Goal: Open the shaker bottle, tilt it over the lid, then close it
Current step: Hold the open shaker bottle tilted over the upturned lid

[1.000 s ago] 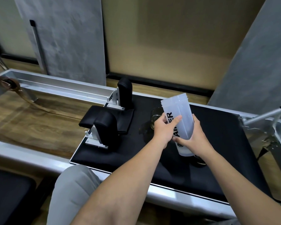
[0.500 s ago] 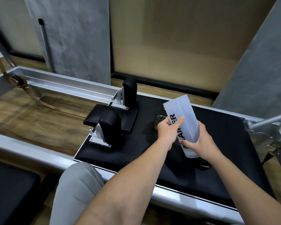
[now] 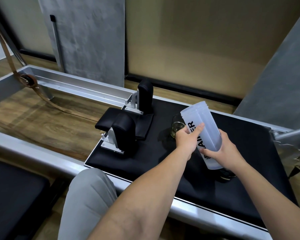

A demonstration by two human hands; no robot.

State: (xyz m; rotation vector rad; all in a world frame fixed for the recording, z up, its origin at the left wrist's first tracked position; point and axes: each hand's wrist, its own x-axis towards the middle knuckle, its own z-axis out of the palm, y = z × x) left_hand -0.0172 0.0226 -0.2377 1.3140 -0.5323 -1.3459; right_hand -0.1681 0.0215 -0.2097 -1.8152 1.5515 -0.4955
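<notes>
**Technician:** Two hands are engaged on the shaker bottle (image 3: 202, 134), which is held clear of the black pad (image 3: 249, 153), right of centre, with its open mouth tilted up and to the far left. How is the grip arranged?

**Supervisor:** The fingers of the left hand (image 3: 187, 142) are clamped around the lettered mid-section. The fingers of the right hand (image 3: 223, 153) are closed around the lower body, near the base.

**Technician:** Where is the lid?

**Supervisor:** A dark round part (image 3: 226, 174), judged to be the lid, is seen on the pad just below and near the bottle's base. It is largely hidden by the right hand, so this cannot be confirmed. A glass (image 3: 176, 127) is standing on the pad just left of the bottle's mouth.

**Technician:** How is the bottle expected to handle?

**Supervisor:** No contents are visible through the translucent wall, so a light load is judged. The thin plastic is expected to flex if squeezed, and the smooth surface may slip in a loose grip.

**Technician:** Where should hold be taken?

**Supervisor:** The mid-section and lower body are recommended, as at present. The threaded rim should be left free for the lid, and care should be taken near the glass during tilting.
</notes>
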